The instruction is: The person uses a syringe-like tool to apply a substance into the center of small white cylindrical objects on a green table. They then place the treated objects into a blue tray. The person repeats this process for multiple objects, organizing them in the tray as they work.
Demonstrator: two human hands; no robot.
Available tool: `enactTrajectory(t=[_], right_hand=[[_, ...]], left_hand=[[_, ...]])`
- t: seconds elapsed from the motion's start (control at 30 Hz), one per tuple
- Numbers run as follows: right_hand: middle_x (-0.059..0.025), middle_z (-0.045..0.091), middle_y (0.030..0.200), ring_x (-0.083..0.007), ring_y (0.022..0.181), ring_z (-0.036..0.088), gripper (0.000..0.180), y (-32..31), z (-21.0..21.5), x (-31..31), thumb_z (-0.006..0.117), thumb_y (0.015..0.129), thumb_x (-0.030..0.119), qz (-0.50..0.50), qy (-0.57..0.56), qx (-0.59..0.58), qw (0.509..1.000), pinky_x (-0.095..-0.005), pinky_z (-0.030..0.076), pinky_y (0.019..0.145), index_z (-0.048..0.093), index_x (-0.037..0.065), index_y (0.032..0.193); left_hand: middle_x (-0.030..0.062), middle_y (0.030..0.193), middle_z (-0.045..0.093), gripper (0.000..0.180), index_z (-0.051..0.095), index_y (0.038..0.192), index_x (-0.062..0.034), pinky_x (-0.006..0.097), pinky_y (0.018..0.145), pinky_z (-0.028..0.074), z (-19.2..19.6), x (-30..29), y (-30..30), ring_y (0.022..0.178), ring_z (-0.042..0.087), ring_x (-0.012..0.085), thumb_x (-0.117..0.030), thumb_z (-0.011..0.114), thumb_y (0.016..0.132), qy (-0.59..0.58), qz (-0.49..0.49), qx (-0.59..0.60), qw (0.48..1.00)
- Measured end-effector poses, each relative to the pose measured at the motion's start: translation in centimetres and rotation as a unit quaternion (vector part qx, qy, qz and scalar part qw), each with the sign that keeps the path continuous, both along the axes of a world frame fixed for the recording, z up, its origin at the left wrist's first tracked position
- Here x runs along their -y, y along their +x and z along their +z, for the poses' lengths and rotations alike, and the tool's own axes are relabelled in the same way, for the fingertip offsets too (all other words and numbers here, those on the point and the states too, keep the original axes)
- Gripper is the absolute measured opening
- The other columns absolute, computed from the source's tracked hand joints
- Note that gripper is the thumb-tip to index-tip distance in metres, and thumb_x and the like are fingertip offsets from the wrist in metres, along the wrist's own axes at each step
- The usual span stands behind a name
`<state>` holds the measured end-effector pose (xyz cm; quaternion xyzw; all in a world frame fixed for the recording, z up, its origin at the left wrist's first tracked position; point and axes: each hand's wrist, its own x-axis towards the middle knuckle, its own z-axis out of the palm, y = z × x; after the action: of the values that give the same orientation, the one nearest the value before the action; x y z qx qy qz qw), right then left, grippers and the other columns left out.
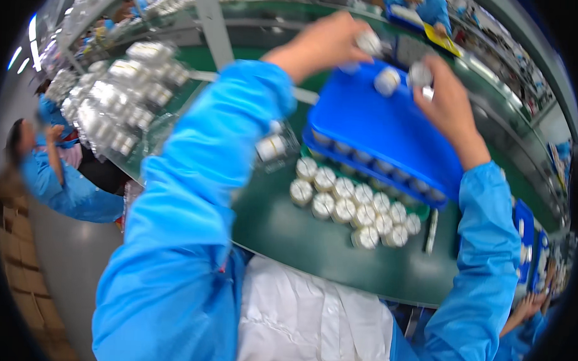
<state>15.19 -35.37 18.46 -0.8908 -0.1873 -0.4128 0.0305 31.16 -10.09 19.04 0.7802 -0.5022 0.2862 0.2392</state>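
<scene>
My left hand (326, 40) reaches over the far left corner of a blue plastic tray (380, 123), fingers closed on a white round cylinder part (369, 42). At the tray's far right, my right hand (449, 103) grips another round part (420, 75), white with a silvery end. Between the hands, one more white cylinder part (387, 81) is at the tray's far side. Under the blue tray shows a row of greyish round parts (363, 156). Nearer me, several white cylinders with crossed lines on their ends (344, 210) stand in rows on the green table.
Bagged white parts (123, 98) are heaped at the left of the table (281, 225). A small clear bag with a white part (272, 147) lies beside my left sleeve. A thin pale strip (432, 231) lies right of the rows. Co-workers in blue (72, 179) sit around.
</scene>
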Motion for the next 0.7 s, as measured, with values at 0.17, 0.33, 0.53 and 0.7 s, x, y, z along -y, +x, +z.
enactTrajectory(t=[0.17,0.33,0.53,0.7], right_hand=[[-0.0083,0.067,0.108,-0.0165,0.092,0.068,0.041,-10.9,3.5,-5.8,0.072,0.085,0.005,0.181,0.234,-0.089,0.951,-0.0309,0.056,0.079,0.058,0.003,0.123],[-0.0130,0.066,0.107,-0.0324,0.097,0.066,0.047,-19.8,-3.9,-10.5,0.078,0.067,0.006,0.221,0.088,-0.235,0.943,-0.0436,0.053,0.085,0.065,0.005,0.113],[-0.0102,0.064,0.115,-0.0294,0.112,0.061,0.044,-19.6,-11.4,-11.5,0.077,0.073,0.012,0.178,0.039,-0.234,0.955,-0.0432,0.049,0.089,0.066,0.004,0.114],[-0.0122,0.060,0.129,-0.0312,0.121,0.056,0.053,-18.7,-11.5,-11.2,0.081,0.071,0.018,0.120,0.008,-0.220,0.968,-0.0460,0.047,0.096,0.066,0.005,0.120]], left_hand=[[0.0093,0.118,0.071,0.043,0.067,0.125,-0.0048,0.034,0.083,0.058,3.2,-9.7,-10.7,0.099,0.071,0.0194,-0.024,0.081,0.089,-0.032,-0.061,-0.190,0.979],[0.0099,0.115,0.068,0.055,0.066,0.118,-0.0084,0.038,0.085,0.055,-0.9,-14.9,-22.4,0.101,0.069,0.0277,-0.019,0.090,0.070,0.118,-0.105,-0.242,0.957],[0.0093,0.111,0.066,0.054,0.063,0.124,-0.0108,0.042,0.080,0.055,-10.3,-12.4,-26.0,0.098,0.066,0.0317,-0.022,0.085,0.077,0.201,-0.121,-0.254,0.938],[0.0092,0.111,0.061,0.058,0.062,0.129,-0.0106,0.039,0.078,0.055,-11.6,-11.0,-26.1,0.097,0.064,0.0298,-0.022,0.084,0.076,0.154,-0.056,-0.190,0.968]])
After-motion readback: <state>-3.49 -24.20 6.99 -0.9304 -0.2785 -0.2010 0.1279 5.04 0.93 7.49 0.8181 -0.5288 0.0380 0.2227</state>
